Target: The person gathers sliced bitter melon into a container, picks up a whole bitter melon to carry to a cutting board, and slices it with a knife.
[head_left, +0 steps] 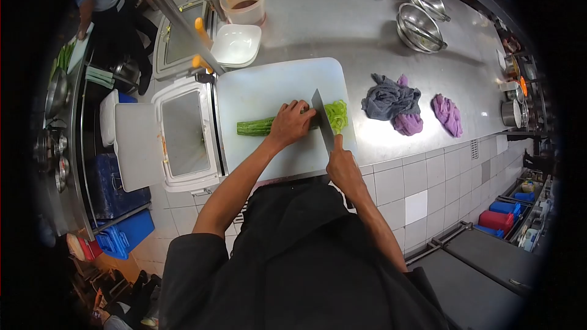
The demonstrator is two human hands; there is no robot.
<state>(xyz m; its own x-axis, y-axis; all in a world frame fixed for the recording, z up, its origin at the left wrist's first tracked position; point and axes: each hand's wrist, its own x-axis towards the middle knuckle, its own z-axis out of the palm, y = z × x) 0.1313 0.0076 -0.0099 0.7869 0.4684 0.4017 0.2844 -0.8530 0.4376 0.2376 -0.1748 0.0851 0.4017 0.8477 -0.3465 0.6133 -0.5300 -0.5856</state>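
Observation:
A long green vegetable point(254, 127) lies across the white cutting board point(275, 79). My left hand point(292, 123) presses on its right part, fingers curled together around it. My right hand point(345, 170) is closed round the handle of a large knife point(324, 116), whose blade stands just right of my left fingertips. Thin green slices point(336, 115) form a small pile on the right side of the blade. My left hand and the blade hide the spot where the blade meets the vegetable.
White square dishes point(237, 44) and a plastic tub point(243, 1) stand behind the board. Dark point(391, 102) and purple cloths point(447, 115) lie to the right, metal bowls point(420, 28) farther back. An open white bin point(186, 131) is at the left. Another person point(107, 0) stands at the upper left.

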